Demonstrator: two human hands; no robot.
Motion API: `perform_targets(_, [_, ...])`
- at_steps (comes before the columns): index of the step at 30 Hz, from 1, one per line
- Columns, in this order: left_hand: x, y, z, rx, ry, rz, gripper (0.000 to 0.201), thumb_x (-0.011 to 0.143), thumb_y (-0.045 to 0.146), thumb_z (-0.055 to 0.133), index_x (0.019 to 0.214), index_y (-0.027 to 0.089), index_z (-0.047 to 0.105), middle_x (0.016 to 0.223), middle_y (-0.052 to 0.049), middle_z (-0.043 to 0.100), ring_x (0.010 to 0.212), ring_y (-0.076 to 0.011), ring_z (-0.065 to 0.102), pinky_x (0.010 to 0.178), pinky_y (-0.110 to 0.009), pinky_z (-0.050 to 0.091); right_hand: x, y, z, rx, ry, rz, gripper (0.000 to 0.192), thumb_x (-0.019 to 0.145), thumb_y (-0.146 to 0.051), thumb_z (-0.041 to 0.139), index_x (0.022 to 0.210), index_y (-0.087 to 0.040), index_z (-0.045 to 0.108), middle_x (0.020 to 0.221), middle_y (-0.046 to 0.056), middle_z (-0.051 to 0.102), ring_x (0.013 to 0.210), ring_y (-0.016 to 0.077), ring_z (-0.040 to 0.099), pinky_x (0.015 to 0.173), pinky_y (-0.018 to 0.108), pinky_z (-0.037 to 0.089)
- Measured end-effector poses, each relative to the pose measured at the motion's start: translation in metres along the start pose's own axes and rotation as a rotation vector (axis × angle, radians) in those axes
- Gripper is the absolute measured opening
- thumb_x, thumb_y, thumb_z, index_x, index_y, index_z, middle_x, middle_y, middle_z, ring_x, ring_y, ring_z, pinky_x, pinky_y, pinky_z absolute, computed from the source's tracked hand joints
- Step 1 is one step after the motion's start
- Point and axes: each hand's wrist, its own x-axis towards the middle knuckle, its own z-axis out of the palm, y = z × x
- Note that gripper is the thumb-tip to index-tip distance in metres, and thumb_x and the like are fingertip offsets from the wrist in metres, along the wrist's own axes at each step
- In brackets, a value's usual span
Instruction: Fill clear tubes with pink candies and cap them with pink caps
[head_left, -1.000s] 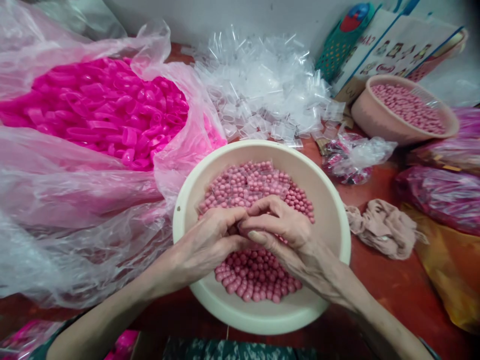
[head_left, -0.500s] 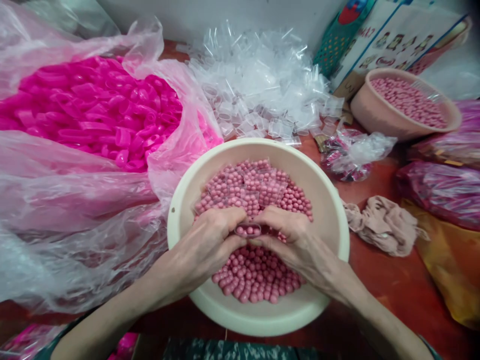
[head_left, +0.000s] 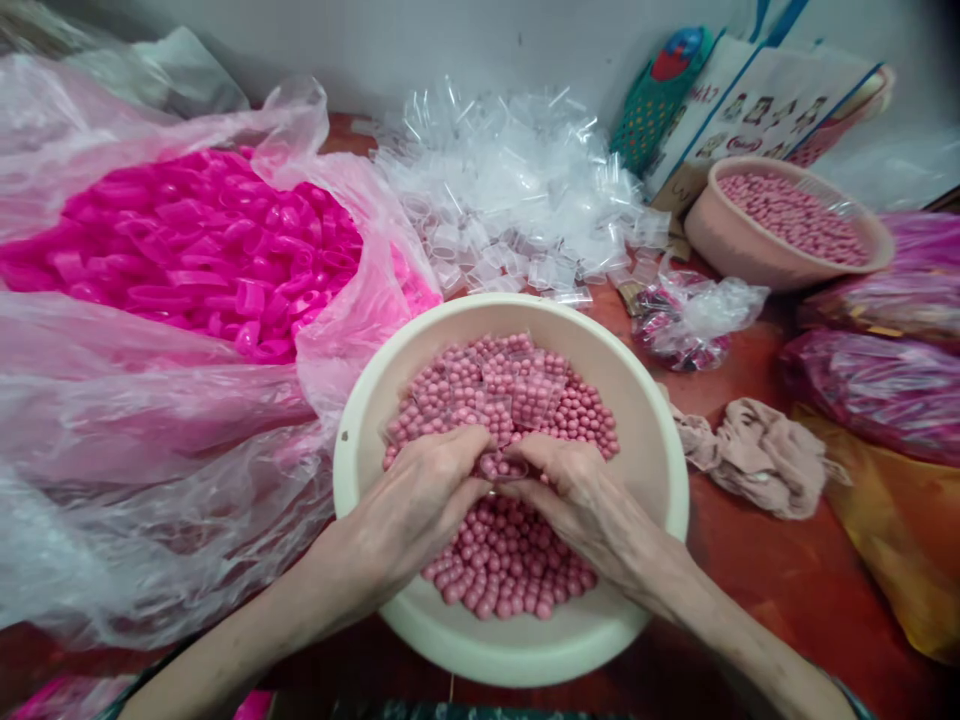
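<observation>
A cream bowl (head_left: 637, 440) in front of me is heaped with small pink balls (head_left: 510, 560), with several small clear filled containers lying on top at the far side. Both hands are down in the balls at the bowl's middle. My left hand (head_left: 420, 495) and my right hand (head_left: 574, 490) meet fingertip to fingertip and pinch one small clear container (head_left: 501, 466) packed with pink balls between them.
A big clear bag of bright pink plastic caps (head_left: 202, 240) fills the left. A pile of empty clear containers (head_left: 510, 190) lies behind the bowl. A second bowl of pink balls (head_left: 787, 220), filled bags (head_left: 877, 390), a crumpled cloth (head_left: 757, 455) and printed cartons (head_left: 765, 90) are at right.
The hands, clasped together over the balls a second ago, parted slightly, showing the small filled container between the fingertips, then sank lower into the balls. The view shifted a little.
</observation>
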Motion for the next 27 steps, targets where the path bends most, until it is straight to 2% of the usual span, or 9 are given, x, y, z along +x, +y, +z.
perform_targets(4, [-0.006,-0.001,0.001,0.062,0.012,0.002,0.029,0.088,0.023,0.045,0.117,0.024,0.05,0.11,-0.005,0.058,0.106,-0.0226,0.052,0.094,-0.035,0.04,-0.002,0.011,-0.001,-0.133,0.063,0.051,0.01,0.09,-0.02,0.046,0.095,-0.021,0.054,0.082,0.004,0.061,0.074,0.0175,0.056,0.068,0.031,0.044])
perform_targets(9, [-0.013,-0.008,0.008,0.168,-0.024,0.119,0.034,0.094,0.025,0.037,0.128,0.023,0.038,0.123,-0.008,0.052,0.118,-0.0205,0.045,0.104,-0.036,0.032,-0.004,0.014,0.003,-0.222,0.078,-0.098,0.022,0.091,-0.014,0.037,0.11,-0.017,0.048,0.093,0.008,0.058,0.084,0.0198,0.053,0.076,0.035,0.045])
perform_targets(12, [-0.01,-0.01,0.01,0.191,-0.055,0.107,0.028,0.094,0.028,0.038,0.121,0.022,0.043,0.117,-0.008,0.055,0.114,-0.0215,0.048,0.102,-0.038,0.035,-0.005,0.01,0.006,-0.251,0.071,-0.207,0.036,0.091,-0.009,0.031,0.127,-0.013,0.036,0.105,0.012,0.055,0.097,0.0218,0.051,0.087,0.04,0.044])
perform_targets(15, [-0.008,-0.009,0.01,0.208,-0.079,0.124,0.024,0.094,0.026,0.036,0.114,0.021,0.048,0.11,-0.008,0.058,0.109,-0.0213,0.052,0.1,-0.037,0.037,-0.007,0.005,0.01,-0.315,0.094,-0.27,0.046,0.09,-0.005,0.031,0.136,-0.009,0.025,0.117,0.018,0.052,0.111,0.025,0.047,0.092,0.043,0.043])
perform_targets(18, [-0.011,-0.008,0.009,0.22,-0.023,0.167,0.027,0.094,0.025,0.037,0.119,0.023,0.047,0.115,-0.007,0.058,0.113,-0.0206,0.051,0.102,-0.036,0.036,-0.006,0.0,0.007,-0.404,0.18,-0.242,0.045,0.092,-0.01,0.037,0.136,-0.007,0.028,0.121,0.02,0.054,0.111,0.0272,0.049,0.089,0.043,0.044])
perform_targets(21, [-0.012,-0.006,0.009,0.212,0.048,0.155,0.022,0.092,0.025,0.041,0.109,0.025,0.054,0.107,-0.005,0.062,0.103,-0.0212,0.055,0.094,-0.034,0.041,0.006,0.001,-0.016,-0.357,0.225,-0.072,0.026,0.092,-0.024,0.047,0.115,-0.012,0.053,0.097,0.011,0.066,0.084,0.0207,0.061,0.073,0.032,0.047])
perform_targets(23, [-0.009,-0.002,0.01,0.18,0.052,0.079,0.019,0.091,0.026,0.04,0.098,0.023,0.058,0.1,-0.005,0.063,0.095,-0.0209,0.057,0.088,-0.032,0.044,0.019,0.011,-0.044,-0.334,0.249,0.028,0.018,0.092,-0.028,0.048,0.092,-0.016,0.061,0.075,0.003,0.065,0.064,0.0148,0.059,0.058,0.025,0.045])
perform_targets(24, [-0.006,0.001,0.009,0.165,0.046,0.031,0.019,0.091,0.026,0.04,0.091,0.022,0.059,0.094,-0.004,0.064,0.09,-0.0202,0.058,0.084,-0.031,0.045,0.026,0.02,-0.059,-0.341,0.329,0.131,0.019,0.091,-0.031,0.049,0.089,-0.017,0.062,0.075,0.002,0.066,0.064,0.0134,0.059,0.058,0.023,0.044])
perform_targets(27, [0.005,0.013,0.001,0.081,-0.001,-0.067,0.019,0.088,0.024,0.044,0.077,0.018,0.059,0.078,-0.001,0.063,0.075,-0.0159,0.058,0.072,-0.026,0.044,0.051,0.059,-0.097,-0.4,0.415,0.214,0.023,0.091,-0.033,0.047,0.095,-0.014,0.06,0.081,0.005,0.065,0.069,0.0156,0.06,0.061,0.026,0.045])
